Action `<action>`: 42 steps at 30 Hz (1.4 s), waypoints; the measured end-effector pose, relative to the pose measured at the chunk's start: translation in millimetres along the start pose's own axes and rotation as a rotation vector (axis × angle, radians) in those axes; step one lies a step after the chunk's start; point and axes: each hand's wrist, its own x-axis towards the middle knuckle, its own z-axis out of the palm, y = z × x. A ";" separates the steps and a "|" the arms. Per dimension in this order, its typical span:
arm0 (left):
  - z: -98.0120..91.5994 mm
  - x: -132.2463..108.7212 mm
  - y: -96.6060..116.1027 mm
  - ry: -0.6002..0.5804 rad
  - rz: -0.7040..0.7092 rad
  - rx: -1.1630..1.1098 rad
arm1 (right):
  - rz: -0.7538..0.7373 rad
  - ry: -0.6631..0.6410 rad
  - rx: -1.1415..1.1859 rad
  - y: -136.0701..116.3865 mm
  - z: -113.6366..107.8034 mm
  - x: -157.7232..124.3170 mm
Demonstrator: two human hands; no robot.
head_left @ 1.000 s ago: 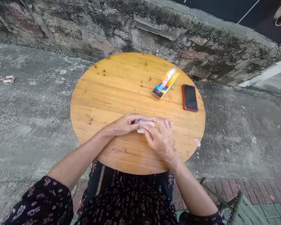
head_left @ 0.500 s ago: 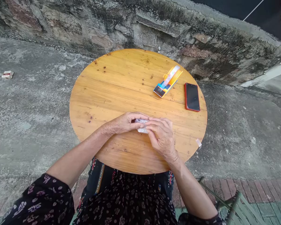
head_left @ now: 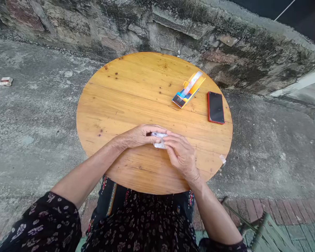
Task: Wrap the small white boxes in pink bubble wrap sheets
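Observation:
Near the front of the round wooden table [head_left: 131,98], a small whitish, shiny packet [head_left: 160,142] is held between my two hands. My left hand [head_left: 143,135] grips its left side, thumb in front and fingers behind. My right hand [head_left: 182,150] is closed over its right side, fingertips bent onto it. Those fingers hide part of the packet. A yellow and blue tape dispenser [head_left: 189,90] with a roll of tape stands at the back right. To its right lies a phone [head_left: 215,107] in a red case.
A piece of clear tape [head_left: 222,159] clings to the table's right edge. Behind the table runs a stone wall [head_left: 107,28]. A small white and red box [head_left: 6,81] lies on the ground at the left. A green chair [head_left: 270,232] is at the lower right.
The view has shifted slightly. Both hands stay on the packet, and the right fingers have moved a little, showing slightly more of it.

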 end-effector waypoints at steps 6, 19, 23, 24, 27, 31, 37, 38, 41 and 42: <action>0.0 -0.7 -1.1 -0.003 -0.034 -0.022 | -0.008 -0.003 0.052 4.0 -0.2 -1.2; -2.6 0.7 -1.3 -0.017 -0.017 -0.031 | -0.115 -0.097 -0.136 1.9 -4.3 -1.9; -2.9 0.2 0.1 -0.024 -0.024 -0.021 | -0.147 -0.152 -0.246 -3.0 -7.5 0.3; -3.2 0.1 0.3 -0.028 -0.026 -0.019 | -0.159 -0.164 -0.267 -4.0 -8.3 0.7; -3.8 -0.2 0.4 -0.035 -0.037 -0.023 | -0.188 -0.192 -0.328 -6.6 -9.8 0.7; -3.7 -0.4 -0.2 -0.047 -0.048 -0.035 | -0.202 -0.186 -0.398 -8.5 -9.1 -1.4; -3.7 -0.1 -1.7 -0.059 -0.035 -0.032 | -0.189 -0.186 -0.442 -11.0 -7.4 -4.5; -3.8 0.0 -1.4 -0.063 -0.032 -0.029 | -0.187 -0.186 -0.449 -11.8 -7.5 -5.1; -4.3 0.4 1.2 -0.076 -0.029 -0.018 | -0.187 -0.179 -0.482 -14.9 -7.6 -8.5; -4.3 0.5 2.5 -0.079 -0.035 -0.013 | -0.184 -0.178 -0.492 -16.0 -7.3 -10.2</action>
